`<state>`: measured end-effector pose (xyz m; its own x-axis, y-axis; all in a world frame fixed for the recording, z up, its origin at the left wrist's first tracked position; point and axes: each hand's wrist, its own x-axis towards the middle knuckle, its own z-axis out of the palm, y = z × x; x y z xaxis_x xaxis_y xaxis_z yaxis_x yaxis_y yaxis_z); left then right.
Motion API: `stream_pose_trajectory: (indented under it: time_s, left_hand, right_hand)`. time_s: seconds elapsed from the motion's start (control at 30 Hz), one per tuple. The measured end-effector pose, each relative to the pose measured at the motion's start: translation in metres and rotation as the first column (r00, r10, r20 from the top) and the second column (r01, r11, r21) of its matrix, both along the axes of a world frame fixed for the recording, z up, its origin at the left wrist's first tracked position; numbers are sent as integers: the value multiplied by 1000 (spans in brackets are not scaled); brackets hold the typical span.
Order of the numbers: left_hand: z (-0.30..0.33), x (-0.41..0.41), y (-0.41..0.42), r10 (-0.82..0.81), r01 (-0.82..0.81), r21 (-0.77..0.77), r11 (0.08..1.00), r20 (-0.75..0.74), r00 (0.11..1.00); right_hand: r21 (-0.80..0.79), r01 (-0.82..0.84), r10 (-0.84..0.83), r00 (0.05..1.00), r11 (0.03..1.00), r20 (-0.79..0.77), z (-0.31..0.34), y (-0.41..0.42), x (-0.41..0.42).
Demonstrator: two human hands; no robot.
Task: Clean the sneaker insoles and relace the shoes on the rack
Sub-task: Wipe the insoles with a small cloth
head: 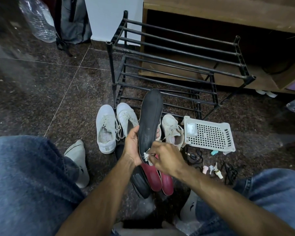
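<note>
My left hand (132, 147) grips a long black insole (150, 116) by its lower half, holding it upright in front of me. My right hand (162, 157) pinches a small white wipe (146, 156) and presses it against the insole's heel end. Below my hands, on the floor, lie another black insole (140, 183) and two dark red insoles (157, 180). A pair of white sneakers (106, 128) with loose laces stands to the left. A cream sneaker (173, 132) sits right of the held insole. The black metal shoe rack (177, 53) stands behind, bare.
A white perforated plastic basket (209, 135) lies on its side right of the shoes. Black laces (229, 172), keys (213, 167) and small caps are scattered near my right knee. A wooden cabinet (228, 12) stands behind the rack. A grey bag (73, 21) and plastic bottle (38, 19) lean at back left.
</note>
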<state>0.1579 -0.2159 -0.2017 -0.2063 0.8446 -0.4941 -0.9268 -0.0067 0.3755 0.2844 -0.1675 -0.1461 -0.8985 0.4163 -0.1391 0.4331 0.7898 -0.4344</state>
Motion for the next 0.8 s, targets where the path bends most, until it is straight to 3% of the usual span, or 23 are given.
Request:
stream_pose_trajectory:
  time_s: [0.07, 0.27, 0.47, 0.53, 0.67, 0.73, 0.8]
  left_hand:
    - [2, 1, 2, 4, -4, 22, 1000, 23, 1000]
    - [3, 14, 3, -27, 26, 47, 999, 18, 999]
    - [0, 6, 1, -2, 2, 2, 1000, 40, 999]
    - [1, 10, 2, -18, 18, -6, 1000, 40, 999]
    - [6, 17, 4, -40, 40, 3, 999, 33, 999]
    - [7, 15, 3, -44, 44, 13, 999, 50, 998]
    - [5, 10, 1, -22, 21, 10, 1000, 52, 998]
  right_hand:
    - [35, -4, 4, 1000, 999, -22, 1, 8, -2]
    - [87, 257, -251, 965, 963, -70, 5, 45, -33]
    - [-19, -4, 3, 1000, 1000, -16, 7, 4, -5]
    - [48, 25, -24, 999, 999, -21, 7, 19, -10]
    - [93, 304, -299, 952, 948, -72, 9, 54, -31]
    - [59, 302, -298, 952, 951, -68, 8, 47, -31]
    - [-7, 193, -194, 980, 981, -56, 6, 25, -21]
